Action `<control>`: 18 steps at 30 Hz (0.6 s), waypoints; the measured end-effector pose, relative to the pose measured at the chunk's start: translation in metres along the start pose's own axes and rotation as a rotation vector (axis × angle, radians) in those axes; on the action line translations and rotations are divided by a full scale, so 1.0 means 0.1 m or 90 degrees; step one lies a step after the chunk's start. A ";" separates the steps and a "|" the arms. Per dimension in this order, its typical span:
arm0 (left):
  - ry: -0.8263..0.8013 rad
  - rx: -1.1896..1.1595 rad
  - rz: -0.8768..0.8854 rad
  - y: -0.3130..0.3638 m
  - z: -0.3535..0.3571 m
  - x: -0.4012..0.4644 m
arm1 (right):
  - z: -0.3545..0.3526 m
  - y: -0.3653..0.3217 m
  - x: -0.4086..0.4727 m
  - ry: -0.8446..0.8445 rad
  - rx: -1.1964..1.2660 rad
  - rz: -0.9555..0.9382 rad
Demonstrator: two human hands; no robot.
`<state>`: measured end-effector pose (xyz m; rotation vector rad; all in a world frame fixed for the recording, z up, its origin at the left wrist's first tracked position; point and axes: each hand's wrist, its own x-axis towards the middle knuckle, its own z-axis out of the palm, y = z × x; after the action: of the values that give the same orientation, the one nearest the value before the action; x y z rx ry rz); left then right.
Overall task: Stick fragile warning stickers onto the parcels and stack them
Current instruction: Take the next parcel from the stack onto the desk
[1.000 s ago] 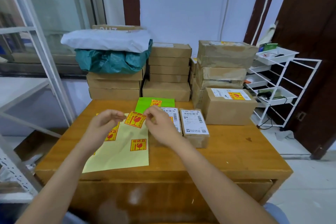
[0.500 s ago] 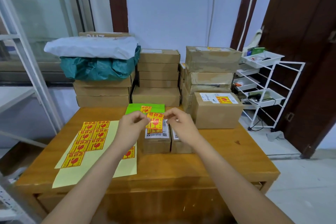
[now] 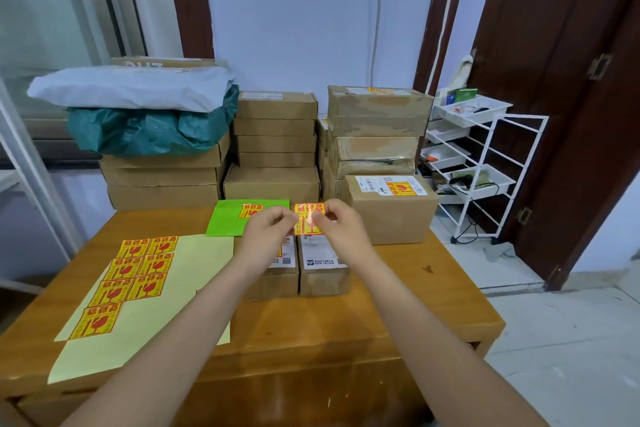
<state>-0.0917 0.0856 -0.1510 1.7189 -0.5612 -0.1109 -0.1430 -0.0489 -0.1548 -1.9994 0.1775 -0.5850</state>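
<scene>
Left hand (image 3: pixel 268 230) & right hand (image 3: pixel 341 229) pinch glossy square sticker (image 3: pixel 308 224) over cardboard parcels (image 3: pixel 320 270).

Pale blue wall (image 3: pixel 294 10), dark wooden door (image 3: pixel 571 80) (right), white wire rack (image 3: pixel 485 163).

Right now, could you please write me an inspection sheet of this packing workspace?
Surface: wooden table, a small dark mark at its right.
Job's things: peeled sticker held above two small parcels; sticker sheet with seven stickers left; large parcel already stickered.
Clutter: green envelope bearing a sticker.
Hands: left hand and right hand each pinch a side of the peeled sticker.
Cables: white cord down the wall from a socket; black cable below the white rack.
Surroundings: stacked boxes behind the table, teal bag, brown door.
</scene>
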 end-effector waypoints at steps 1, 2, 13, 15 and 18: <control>-0.001 0.006 0.005 -0.01 0.02 0.05 | 0.00 0.00 0.03 0.005 0.002 0.009; -0.001 0.016 0.007 -0.03 0.04 0.10 | -0.01 0.01 0.06 0.009 0.005 0.018; 0.011 0.089 -0.015 -0.42 -0.06 0.25 | 0.19 0.28 0.12 -0.003 -0.001 0.071; -0.002 0.074 -0.014 -0.43 -0.10 0.24 | 0.19 0.30 0.11 -0.013 -0.005 0.075; -0.026 0.084 0.003 -0.43 -0.11 0.22 | 0.20 0.32 0.09 -0.018 -0.016 0.063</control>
<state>-0.0552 0.0918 -0.1842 1.8468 -0.6139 -0.1086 -0.1222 -0.0520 -0.1876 -2.0093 0.2656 -0.4945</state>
